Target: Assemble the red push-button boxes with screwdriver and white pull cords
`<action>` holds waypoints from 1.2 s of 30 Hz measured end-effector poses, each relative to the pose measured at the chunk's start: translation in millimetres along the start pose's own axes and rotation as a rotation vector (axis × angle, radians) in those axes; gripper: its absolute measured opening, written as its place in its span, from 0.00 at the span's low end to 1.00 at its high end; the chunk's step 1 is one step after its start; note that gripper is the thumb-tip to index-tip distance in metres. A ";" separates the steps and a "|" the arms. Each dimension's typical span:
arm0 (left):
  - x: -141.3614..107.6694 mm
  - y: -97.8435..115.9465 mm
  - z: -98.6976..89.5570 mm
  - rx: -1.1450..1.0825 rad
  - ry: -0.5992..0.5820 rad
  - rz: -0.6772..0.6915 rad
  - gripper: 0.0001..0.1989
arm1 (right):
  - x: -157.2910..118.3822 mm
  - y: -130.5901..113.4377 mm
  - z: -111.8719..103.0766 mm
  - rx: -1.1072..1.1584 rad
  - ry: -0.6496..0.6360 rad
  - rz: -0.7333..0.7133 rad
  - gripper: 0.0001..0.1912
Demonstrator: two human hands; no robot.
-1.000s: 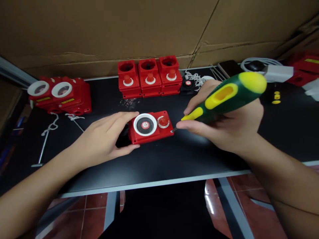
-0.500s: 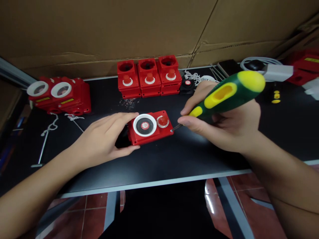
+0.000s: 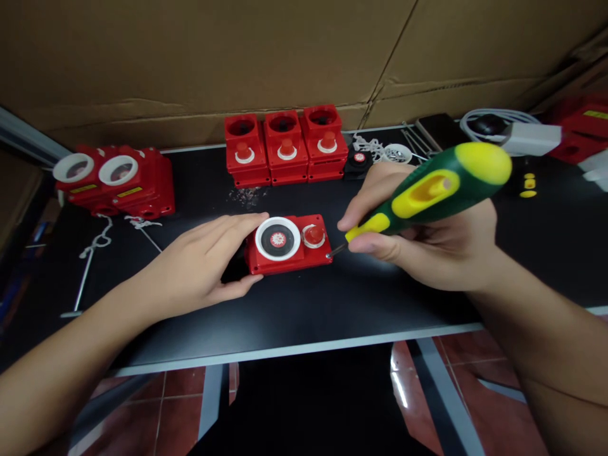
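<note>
A red box (image 3: 304,256) with a white-ringed black disc (image 3: 278,239) and a small red knob (image 3: 313,235) lies on the black table before me. My left hand (image 3: 204,259) grips the box's left end, thumb at the near edge and fingers at the far one. In my right hand (image 3: 422,247) is a green and yellow screwdriver (image 3: 427,196), its fingers closed round the handle. The thin shaft slants down leftward, and its tip meets a screw (image 3: 329,256) at the box's near right corner.
Three similar red boxes (image 3: 287,152) stand in a row against the cardboard (image 3: 213,57). Two more with white rings (image 3: 118,183) sit at left, near a metal T-shaped rod (image 3: 83,278) with white cord. A small bowl (image 3: 398,154), white adapter (image 3: 532,138) and yellow pieces (image 3: 529,185) lie at right.
The box has turned slightly, its right end coming nearer to me. The screwdriver handle has rotated a little in my right hand, with the tip still at the corner screw.
</note>
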State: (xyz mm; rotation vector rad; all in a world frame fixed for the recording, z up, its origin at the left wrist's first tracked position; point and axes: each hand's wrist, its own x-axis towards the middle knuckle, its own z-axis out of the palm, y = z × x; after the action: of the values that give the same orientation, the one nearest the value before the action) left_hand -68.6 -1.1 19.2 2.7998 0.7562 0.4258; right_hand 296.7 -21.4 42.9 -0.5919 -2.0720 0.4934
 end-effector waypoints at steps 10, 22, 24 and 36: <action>2.2 5.1 2.2 0.003 0.016 -0.008 0.34 | -3.8 1.1 2.0 0.109 0.047 0.163 0.12; -0.3 2.4 5.5 0.011 0.055 -0.034 0.35 | -5.6 3.3 6.9 0.083 0.248 0.150 0.19; -0.3 2.9 4.3 0.021 0.048 -0.029 0.35 | -5.9 1.2 8.5 0.087 0.265 0.154 0.18; -0.1 3.3 1.9 0.012 0.017 -0.049 0.35 | -5.6 -2.2 8.8 0.060 0.260 0.164 0.13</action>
State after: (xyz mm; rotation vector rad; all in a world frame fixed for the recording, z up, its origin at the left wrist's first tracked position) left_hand -66.6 -4.1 18.2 2.7851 0.8322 0.4385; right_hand 291.5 -27.4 35.9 -0.7526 -1.7655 0.5406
